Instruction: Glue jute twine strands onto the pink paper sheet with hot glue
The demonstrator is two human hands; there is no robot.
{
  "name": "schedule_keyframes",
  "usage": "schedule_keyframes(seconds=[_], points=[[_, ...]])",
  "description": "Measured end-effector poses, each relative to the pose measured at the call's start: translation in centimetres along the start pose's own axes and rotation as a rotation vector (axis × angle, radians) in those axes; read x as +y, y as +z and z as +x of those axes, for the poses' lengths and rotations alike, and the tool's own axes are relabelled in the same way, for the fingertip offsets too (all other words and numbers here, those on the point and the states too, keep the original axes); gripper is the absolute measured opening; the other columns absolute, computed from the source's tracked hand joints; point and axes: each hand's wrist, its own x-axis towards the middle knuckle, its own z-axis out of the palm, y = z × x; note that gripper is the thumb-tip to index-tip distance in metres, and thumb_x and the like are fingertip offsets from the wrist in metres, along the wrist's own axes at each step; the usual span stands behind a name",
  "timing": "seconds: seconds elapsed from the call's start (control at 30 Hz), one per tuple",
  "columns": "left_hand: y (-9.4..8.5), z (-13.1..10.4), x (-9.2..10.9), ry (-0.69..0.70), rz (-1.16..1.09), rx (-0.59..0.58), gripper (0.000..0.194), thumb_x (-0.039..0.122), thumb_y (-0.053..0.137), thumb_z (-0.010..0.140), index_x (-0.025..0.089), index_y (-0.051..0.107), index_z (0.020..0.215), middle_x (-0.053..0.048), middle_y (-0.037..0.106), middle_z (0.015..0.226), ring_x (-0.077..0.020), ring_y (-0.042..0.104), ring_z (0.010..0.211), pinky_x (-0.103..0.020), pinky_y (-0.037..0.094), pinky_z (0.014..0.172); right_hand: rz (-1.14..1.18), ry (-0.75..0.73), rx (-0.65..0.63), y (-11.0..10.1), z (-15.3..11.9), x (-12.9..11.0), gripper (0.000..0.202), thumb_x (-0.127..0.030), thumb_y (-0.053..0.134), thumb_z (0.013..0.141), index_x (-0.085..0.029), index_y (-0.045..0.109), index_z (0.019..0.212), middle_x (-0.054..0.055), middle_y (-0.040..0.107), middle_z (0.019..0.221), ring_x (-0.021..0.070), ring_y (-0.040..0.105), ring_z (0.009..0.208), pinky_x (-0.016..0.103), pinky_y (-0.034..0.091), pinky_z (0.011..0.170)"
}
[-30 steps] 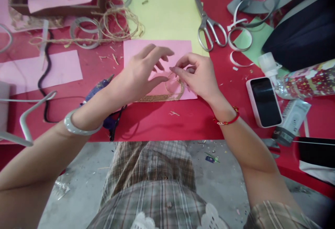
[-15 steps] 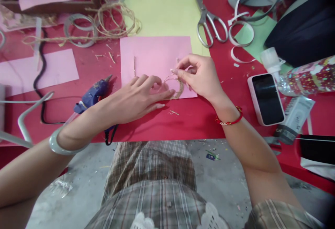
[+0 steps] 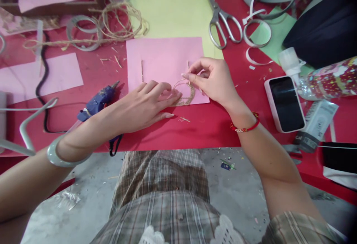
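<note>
On a pink sheet of paper [image 3: 167,52], a curved piece of twine [image 3: 192,92] forms a rounded loop near the front edge. My right hand [image 3: 214,78] pinches the thin end of this twine between thumb and fingertips, above the loop's right side. From the left, my left hand [image 3: 145,104] reaches over the sheet, fingers extended and apart, with a fingertip touching the loop's left part. Short straight strips of twine stand on the paper at left and right. A blue glue gun [image 3: 100,99] lies beside my left forearm, partly hidden by it.
Scissors [image 3: 221,23] lie behind my right hand, on yellow paper [image 3: 167,10] and the red table [image 3: 195,125]. Loose twine [image 3: 122,21] and tape rings [image 3: 83,32] are at back left. A phone [image 3: 286,104], tube [image 3: 318,125] and bottle [image 3: 329,78] lie right.
My left fingertips have shifted slightly left, uncovering more of the loop's lower part. My right hand keeps its pinch in nearly the same place. The view has moved slightly.
</note>
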Motion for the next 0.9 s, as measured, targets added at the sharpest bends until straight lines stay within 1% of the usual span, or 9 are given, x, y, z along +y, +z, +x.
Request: schedule_keyframes(seconds=[0.13, 0.27, 0.37, 0.47, 0.53, 0.57, 0.67, 0.73, 0.9], points=[[0.0, 0.1, 0.2, 0.009, 0.050, -0.026, 0.051, 0.031, 0.055, 0.107, 0.021, 0.055, 0.157, -0.022, 0.062, 0.141, -0.0385, 0.064, 0.117, -0.053, 0.055, 0.100, 0.002, -0.009, 0.018, 0.1, 0.2, -0.1, 0.039, -0.060, 0.084, 0.087, -0.025, 0.066, 0.083, 0.006, 0.073, 0.083, 0.0247, 0.071, 0.081, 0.037, 0.056, 0.064], [0.0, 0.0, 0.0, 0.018, 0.009, 0.004, 0.051, 0.033, 0.055, 0.108, 0.021, 0.053, 0.158, -0.022, 0.062, 0.141, -0.0376, 0.065, 0.117, -0.054, 0.055, 0.102, -0.031, -0.002, 0.009, 0.0, 0.0, -0.1, 0.039, -0.062, 0.085, 0.086, -0.026, 0.070, 0.086, 0.006, 0.073, 0.081, 0.0251, 0.071, 0.079, 0.037, 0.055, 0.062], [-0.1, -0.1, -0.8, 0.050, -0.027, 0.022, 0.050, 0.037, 0.045, 0.112, 0.019, 0.051, 0.158, -0.022, 0.062, 0.140, -0.0343, 0.067, 0.112, -0.050, 0.056, 0.100, -0.026, 0.009, 0.010, -0.3, -0.4, -0.1, 0.041, -0.064, 0.084, 0.086, -0.026, 0.069, 0.083, 0.006, 0.072, 0.077, 0.0243, 0.070, 0.077, 0.036, 0.054, 0.061], [-0.3, -0.2, -1.3, 0.063, -0.046, 0.038, 0.056, 0.044, 0.031, 0.116, 0.011, 0.048, 0.159, -0.026, 0.059, 0.140, -0.0323, 0.068, 0.109, -0.047, 0.059, 0.095, -0.024, 0.010, 0.007, -0.5, -0.8, -0.1, 0.041, -0.063, 0.084, 0.086, -0.025, 0.067, 0.083, 0.005, 0.071, 0.075, 0.0235, 0.069, 0.075, 0.036, 0.053, 0.060], [-0.2, -0.2, -1.3, 0.045, -0.022, 0.043, 0.065, 0.050, 0.027, 0.115, 0.005, 0.046, 0.159, -0.029, 0.058, 0.138, -0.0346, 0.068, 0.107, -0.050, 0.059, 0.093, -0.019, 0.015, 0.005, -0.6, -1.1, -0.1, 0.041, -0.062, 0.085, 0.085, -0.025, 0.067, 0.082, 0.005, 0.070, 0.074, 0.0232, 0.068, 0.073, 0.036, 0.053, 0.060], [-0.1, -0.2, -1.2, 0.029, -0.004, 0.046, 0.066, 0.051, 0.028, 0.115, 0.005, 0.046, 0.159, -0.029, 0.058, 0.137, -0.0359, 0.067, 0.108, -0.052, 0.059, 0.094, -0.016, 0.017, 0.006, -0.7, -1.2, -0.1, 0.041, -0.061, 0.085, 0.085, -0.024, 0.068, 0.081, 0.005, 0.069, 0.073, 0.0230, 0.067, 0.073, 0.036, 0.052, 0.060], [0.4, -0.2, -0.7, -0.013, 0.015, 0.057, 0.061, 0.051, 0.040, 0.113, 0.017, 0.046, 0.163, -0.025, 0.059, 0.140, -0.0377, 0.065, 0.114, -0.054, 0.056, 0.099, -0.010, 0.019, 0.007, -0.7, -1.5, -0.2, 0.040, -0.059, 0.085, 0.086, -0.023, 0.067, 0.078, 0.005, 0.069, 0.072, 0.0222, 0.067, 0.072, 0.036, 0.051, 0.061], [0.7, -0.2, -0.5, -0.017, 0.005, 0.055, 0.061, 0.051, 0.046, 0.112, 0.021, 0.045, 0.165, -0.023, 0.059, 0.142, -0.0381, 0.064, 0.117, -0.053, 0.054, 0.101, -0.015, 0.022, 0.001, -0.8, -1.7, -0.2, 0.040, -0.058, 0.085, 0.086, -0.023, 0.067, 0.078, 0.004, 0.069, 0.072, 0.0217, 0.066, 0.072, 0.035, 0.050, 0.061], [0.9, -0.2, -0.6, -0.010, 0.003, 0.047, 0.063, 0.051, 0.046, 0.112, 0.018, 0.044, 0.166, -0.023, 0.058, 0.141, -0.0382, 0.063, 0.118, -0.052, 0.052, 0.102, -0.030, 0.022, -0.016, -0.9, -1.9, -0.1, 0.038, -0.055, 0.085, 0.087, -0.023, 0.067, 0.077, 0.004, 0.069, 0.072, 0.0215, 0.066, 0.072, 0.035, 0.049, 0.062]])
